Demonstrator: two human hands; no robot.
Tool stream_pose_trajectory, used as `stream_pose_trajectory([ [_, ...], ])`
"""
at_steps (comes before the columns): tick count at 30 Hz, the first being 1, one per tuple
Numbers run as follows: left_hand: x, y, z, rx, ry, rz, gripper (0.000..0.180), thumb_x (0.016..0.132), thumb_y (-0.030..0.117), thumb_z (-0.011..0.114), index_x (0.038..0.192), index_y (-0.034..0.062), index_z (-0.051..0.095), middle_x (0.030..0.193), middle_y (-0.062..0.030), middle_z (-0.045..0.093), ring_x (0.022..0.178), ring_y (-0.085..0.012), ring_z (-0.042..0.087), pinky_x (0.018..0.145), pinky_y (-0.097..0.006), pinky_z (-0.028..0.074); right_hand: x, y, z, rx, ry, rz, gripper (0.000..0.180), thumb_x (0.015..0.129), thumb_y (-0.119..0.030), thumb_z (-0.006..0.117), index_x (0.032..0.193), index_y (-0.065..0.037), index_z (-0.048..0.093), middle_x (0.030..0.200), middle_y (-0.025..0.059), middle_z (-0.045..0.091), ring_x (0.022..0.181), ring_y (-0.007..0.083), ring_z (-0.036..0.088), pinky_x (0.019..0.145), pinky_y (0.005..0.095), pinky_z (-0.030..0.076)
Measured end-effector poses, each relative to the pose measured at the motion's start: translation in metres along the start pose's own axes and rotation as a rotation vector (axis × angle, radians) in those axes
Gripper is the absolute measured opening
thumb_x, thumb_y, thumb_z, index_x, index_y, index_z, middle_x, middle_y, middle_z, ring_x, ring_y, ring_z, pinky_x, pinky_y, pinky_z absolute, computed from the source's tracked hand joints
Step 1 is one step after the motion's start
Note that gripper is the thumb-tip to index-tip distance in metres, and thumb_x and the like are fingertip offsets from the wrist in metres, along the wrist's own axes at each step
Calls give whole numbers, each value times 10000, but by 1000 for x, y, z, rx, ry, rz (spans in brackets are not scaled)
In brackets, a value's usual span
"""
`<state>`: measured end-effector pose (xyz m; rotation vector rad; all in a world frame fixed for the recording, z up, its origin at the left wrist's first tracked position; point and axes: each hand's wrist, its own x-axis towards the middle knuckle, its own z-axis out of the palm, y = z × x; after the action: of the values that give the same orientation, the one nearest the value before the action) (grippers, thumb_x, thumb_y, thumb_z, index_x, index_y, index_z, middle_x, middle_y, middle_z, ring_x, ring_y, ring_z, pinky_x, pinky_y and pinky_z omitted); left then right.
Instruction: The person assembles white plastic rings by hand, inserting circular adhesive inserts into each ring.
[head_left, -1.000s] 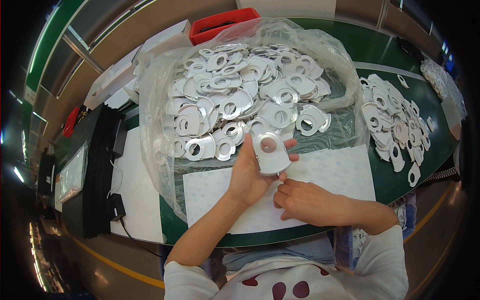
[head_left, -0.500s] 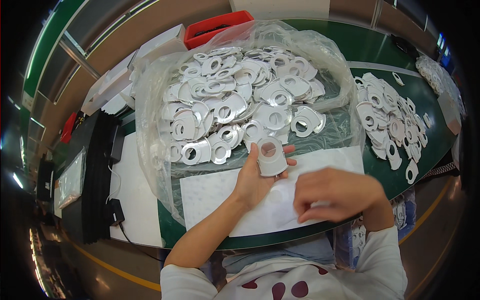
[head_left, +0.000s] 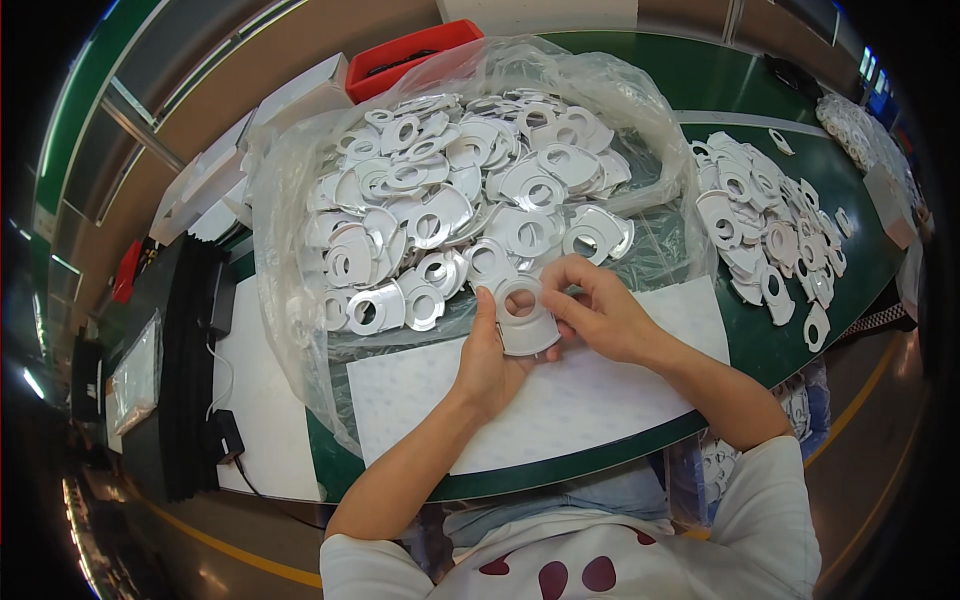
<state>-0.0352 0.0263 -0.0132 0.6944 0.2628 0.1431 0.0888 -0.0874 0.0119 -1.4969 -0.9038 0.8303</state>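
A flat white plate with a round hole (head_left: 525, 338) is gripped in my left hand (head_left: 487, 370), the thumb along its left edge and the fingers behind it. Pinched at the plate's right rim, beside the hole, are the bent fingers of my right hand (head_left: 598, 310); whether they also hold something thin is hidden. Beneath both hands lies a white sheet (head_left: 620, 385) on the green table. Just beyond, a large heap of similar white and silvery plates (head_left: 430, 215) fills a spread-open clear plastic bag (head_left: 285, 300).
Another pile of white holed pieces (head_left: 770, 215) lies on the green table (head_left: 640, 60) at the right. A red bin (head_left: 410, 58) and white boxes (head_left: 300, 95) stand at the back left. Black stacked material (head_left: 165, 390) and a black adapter (head_left: 225, 435) with cable are at the left.
My right hand has moved up and left from over the white sheet to the plate's right rim. The left hand still holds the plate; the whole view has shifted slightly.
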Motion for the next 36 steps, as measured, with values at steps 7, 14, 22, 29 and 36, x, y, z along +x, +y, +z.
stream_pose_trajectory([
  [7,1,-1,-4,-3,-28,-2,573,977,573,148,1070,112,476,1195,-117,538,997,-239,578,720,-379,482,1,2,-1,23,-8,7,125,916,-123,581,940,-10,532,879,20,519,632,55,493,557,206,429],
  [14,1,-1,-3,-10,-10,-2,585,981,562,128,1125,109,469,1173,-112,547,981,-231,581,722,-372,473,1,2,-1,20,-6,6,125,912,-115,582,929,-1,532,898,28,511,630,58,498,556,208,436],
  [22,1,0,-4,-19,-18,-6,616,970,587,115,1165,115,459,1169,-96,549,963,-219,576,713,-356,462,-1,3,2,-175,57,-162,118,877,-91,614,912,-5,541,912,68,524,710,120,544,609,266,469],
  [29,-2,1,0,-33,60,-3,667,949,628,113,1184,110,461,1098,-82,559,943,-220,579,698,-345,450,-1,-5,1,-779,314,-728,145,840,-76,636,965,-9,604,908,80,585,753,148,584,628,281,473],
  [36,-2,0,3,116,-4,-5,732,928,663,89,1188,103,482,993,-85,575,890,-205,586,681,-323,445,-1,-9,-2,-5,145,-14,164,842,-31,606,987,38,643,760,41,632,614,66,588,556,219,461],
])
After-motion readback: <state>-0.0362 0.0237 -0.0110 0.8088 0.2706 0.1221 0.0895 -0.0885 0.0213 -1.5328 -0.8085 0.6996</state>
